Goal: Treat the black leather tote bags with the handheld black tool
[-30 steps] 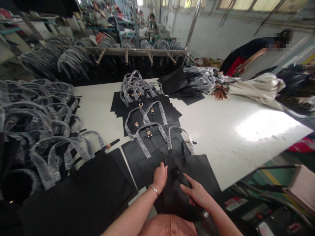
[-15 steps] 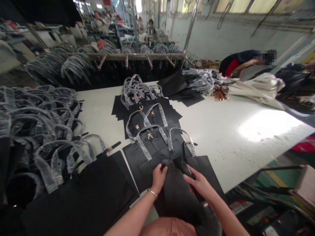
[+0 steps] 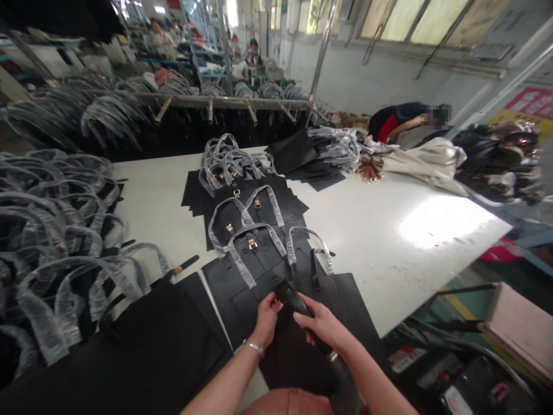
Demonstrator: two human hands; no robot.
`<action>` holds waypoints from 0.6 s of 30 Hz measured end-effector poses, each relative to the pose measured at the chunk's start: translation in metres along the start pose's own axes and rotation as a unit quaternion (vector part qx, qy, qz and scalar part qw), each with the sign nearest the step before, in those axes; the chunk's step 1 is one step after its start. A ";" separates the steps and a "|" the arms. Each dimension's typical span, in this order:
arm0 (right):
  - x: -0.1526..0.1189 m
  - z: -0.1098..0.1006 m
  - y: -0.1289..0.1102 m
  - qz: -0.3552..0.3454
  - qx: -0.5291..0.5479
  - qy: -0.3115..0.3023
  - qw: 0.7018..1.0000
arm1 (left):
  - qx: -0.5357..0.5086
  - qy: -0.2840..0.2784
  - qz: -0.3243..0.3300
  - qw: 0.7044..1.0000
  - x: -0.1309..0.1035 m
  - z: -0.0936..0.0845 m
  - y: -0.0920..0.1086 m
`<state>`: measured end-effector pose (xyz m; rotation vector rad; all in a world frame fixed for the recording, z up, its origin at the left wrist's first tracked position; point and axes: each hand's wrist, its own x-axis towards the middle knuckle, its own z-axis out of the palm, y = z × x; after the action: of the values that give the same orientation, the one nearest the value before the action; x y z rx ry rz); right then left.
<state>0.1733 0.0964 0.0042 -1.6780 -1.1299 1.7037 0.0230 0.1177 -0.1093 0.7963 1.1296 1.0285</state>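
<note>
My left hand [image 3: 265, 316] and my right hand [image 3: 322, 325] both grip a black leather piece [image 3: 298, 351] at its top edge, held over the near end of a white table [image 3: 389, 230]. A black strap [image 3: 341, 377] runs down under my right wrist. Just beyond my hands lies a row of flat black handbags [image 3: 259, 259] with plastic-wrapped handles [image 3: 242, 262] and gold clasps, overlapping toward the far side.
A heap of bags with wrapped handles [image 3: 56, 230] fills the left. Black flat panels [image 3: 142, 351] lie near left. More black pieces and wrapped handles [image 3: 319, 153] sit far right by beige cloth [image 3: 427, 164]. A person [image 3: 401, 121] bends beyond the table. A rack [image 3: 207, 104] holds handles.
My hands have drawn closer together on the black piece and shifted slightly left and down in view. The camera has panned, so the table and the far person sit further left.
</note>
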 end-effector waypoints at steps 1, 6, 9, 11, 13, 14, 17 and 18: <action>0.000 -0.001 0.000 0.000 0.002 0.011 1.000 | 0.038 -0.005 0.011 0.999 -0.001 0.000 0.001; 0.002 -0.021 0.000 -0.002 0.011 0.105 0.994 | 0.245 0.021 0.101 0.964 -0.006 -0.002 0.007; -0.007 -0.037 0.008 0.017 0.006 0.105 0.994 | 0.446 -0.046 0.203 0.870 -0.008 -0.006 0.005; -0.017 -0.043 0.019 0.030 -0.013 0.091 0.995 | 0.546 -0.099 0.249 0.794 -0.008 -0.008 0.002; -0.026 -0.044 0.031 0.043 -0.034 0.075 0.996 | 0.594 -0.115 0.269 0.749 -0.007 -0.010 -0.001; -0.030 -0.042 0.037 0.050 -0.043 0.067 0.996 | 0.605 -0.116 0.275 0.738 -0.007 -0.011 -0.002; -0.035 -0.033 0.048 0.076 -0.053 0.055 0.994 | 0.604 -0.128 0.294 0.730 -0.005 -0.015 -0.004; -0.034 -0.029 0.050 0.083 -0.053 0.054 0.994 | 0.596 -0.130 0.298 0.734 -0.004 -0.015 -0.004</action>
<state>0.2158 0.0474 -0.0148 -1.9541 -1.0739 1.6539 0.0087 0.1125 -0.1152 2.3851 1.2484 0.5161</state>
